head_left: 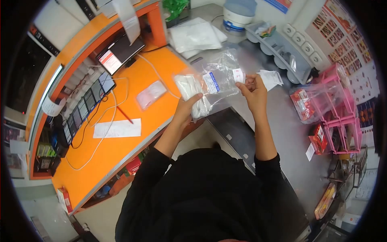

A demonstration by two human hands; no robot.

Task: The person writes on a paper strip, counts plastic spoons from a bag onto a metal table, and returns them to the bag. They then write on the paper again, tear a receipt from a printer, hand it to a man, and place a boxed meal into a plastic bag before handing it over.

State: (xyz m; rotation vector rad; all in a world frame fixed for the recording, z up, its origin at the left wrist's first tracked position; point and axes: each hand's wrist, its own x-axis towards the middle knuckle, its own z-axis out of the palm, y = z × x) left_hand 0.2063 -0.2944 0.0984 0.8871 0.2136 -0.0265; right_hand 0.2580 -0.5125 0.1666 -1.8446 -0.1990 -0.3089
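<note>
A clear plastic bag [225,64] with white, folded-looking contents at its left end is held up in front of me. My left hand [186,108] grips that filled end, thumb on top. A blue-and-white printed label [211,82] sits on the middle of the bag. On its right part is a small white sticker [238,75] with reddish print. My right hand [254,89] pinches the right edge of the bag, thumb and fingertips right beside this sticker. Crumpled white paper slips [271,79] lie just beyond my right hand.
An orange counter [161,60] on the left carries a printed sheet [117,128], a pinkish packet [151,94], cables and several phones or tablets. The grey worktop [288,139] holds a grey divided tray [278,48], pink racks [342,121], white plastic packs [193,37] and a tub [238,14].
</note>
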